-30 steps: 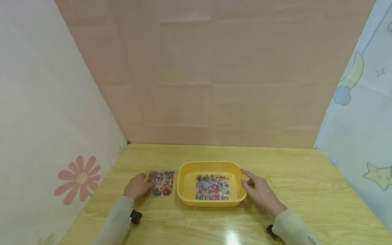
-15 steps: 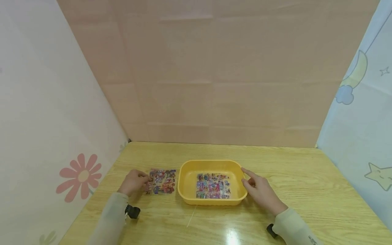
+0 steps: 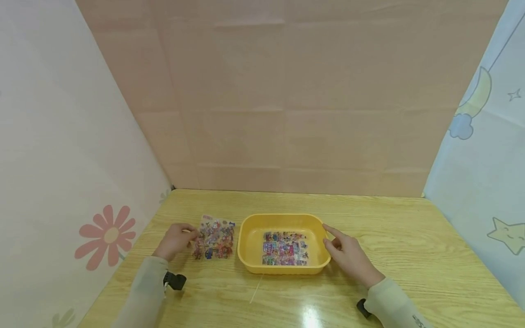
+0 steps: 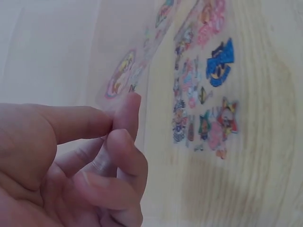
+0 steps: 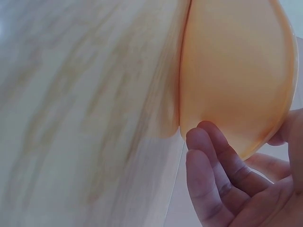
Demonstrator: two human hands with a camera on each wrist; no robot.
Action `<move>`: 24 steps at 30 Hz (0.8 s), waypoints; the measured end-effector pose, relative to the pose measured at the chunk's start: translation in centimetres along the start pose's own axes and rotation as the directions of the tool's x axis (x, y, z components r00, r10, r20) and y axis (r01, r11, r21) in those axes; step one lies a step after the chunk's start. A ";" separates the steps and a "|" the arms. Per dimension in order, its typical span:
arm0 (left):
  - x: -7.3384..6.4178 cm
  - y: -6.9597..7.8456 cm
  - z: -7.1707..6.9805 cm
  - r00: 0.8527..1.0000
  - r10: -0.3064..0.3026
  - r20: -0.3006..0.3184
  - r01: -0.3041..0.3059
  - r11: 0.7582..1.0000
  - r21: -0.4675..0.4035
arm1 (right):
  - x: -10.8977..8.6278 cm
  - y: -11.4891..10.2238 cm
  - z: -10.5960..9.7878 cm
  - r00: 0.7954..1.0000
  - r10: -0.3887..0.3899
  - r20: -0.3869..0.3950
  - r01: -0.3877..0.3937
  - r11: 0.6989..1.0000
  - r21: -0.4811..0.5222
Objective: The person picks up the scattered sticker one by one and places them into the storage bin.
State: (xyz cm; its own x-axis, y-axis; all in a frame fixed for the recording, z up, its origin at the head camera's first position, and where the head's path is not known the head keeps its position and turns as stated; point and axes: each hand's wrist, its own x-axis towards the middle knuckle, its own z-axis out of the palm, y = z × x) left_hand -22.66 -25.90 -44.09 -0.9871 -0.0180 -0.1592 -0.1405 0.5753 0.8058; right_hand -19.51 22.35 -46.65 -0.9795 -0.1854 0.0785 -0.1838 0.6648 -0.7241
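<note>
A creased, pinkish-beige sheet-like backdrop (image 3: 283, 91) fills the upper centre of the head view, between a pale wall with a pink, many-petalled flower (image 3: 110, 235) at lower left and a bluish-white wall (image 3: 480, 182) at right, printed with a yellow crescent moon (image 3: 481, 93) and a blue cloud (image 3: 461, 127). Below spreads a yellowish wood-grained tabletop (image 3: 410, 250), a white glare (image 3: 311, 316) shining at bottom centre.

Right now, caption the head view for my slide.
Left hand pinches a clear sticker sheet; right hand holds a yellow plastic basin with stickers inside.
</note>
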 end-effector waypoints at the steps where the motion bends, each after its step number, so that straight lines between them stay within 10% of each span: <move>1: 0.0 0.1 -0.1 1.000 -0.002 0.001 0.002 1.000 -0.003 | 0.0 0.0 0.0 1.000 -0.002 -0.001 0.002 1.000 0.002; 24: -0.6 4.7 -0.9 0.993 0.011 -0.115 -0.021 0.996 -0.088 | -0.1 -0.5 -0.3 1.000 -0.020 -0.002 0.020 1.000 0.014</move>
State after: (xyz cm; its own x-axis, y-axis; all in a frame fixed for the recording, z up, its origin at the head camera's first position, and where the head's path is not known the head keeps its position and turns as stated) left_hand -22.79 -23.89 -39.70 -0.9908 -0.1058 -0.0840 -0.1261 0.5010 0.8562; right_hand -19.34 22.29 -46.11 -0.9758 -0.1970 0.0945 -0.2022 0.6506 -0.7320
